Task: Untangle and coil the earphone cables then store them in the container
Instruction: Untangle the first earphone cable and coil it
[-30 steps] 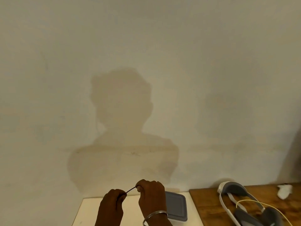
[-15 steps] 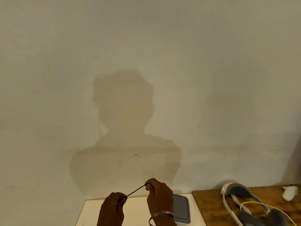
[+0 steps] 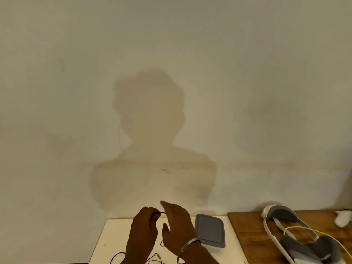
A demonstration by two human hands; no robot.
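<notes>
Over the near part of the white table (image 3: pixel 114 237), my left hand (image 3: pixel 143 233) is closed on a thin black earphone cable (image 3: pixel 162 213). A short end of the cable sticks out toward my right hand (image 3: pixel 177 225). That hand has its fingers spread and holds nothing. It wears a metal bangle at the wrist. More loops of the cable (image 3: pixel 118 257) trail on the table below my hands, partly hidden by my arms. The grey lidded container (image 3: pixel 210 232) lies flat just right of my right hand.
A wooden table (image 3: pixel 251 239) adjoins on the right, carrying a white and grey headset (image 3: pixel 282 221) with a yellow cord (image 3: pixel 312 233) and a small white object (image 3: pixel 342 219). A plain wall stands close behind both tables.
My right hand has let go of the cable and opened its fingers. Both hands have moved closer together, and the stretched length of cable between them is gone. The view has tilted down slightly.
</notes>
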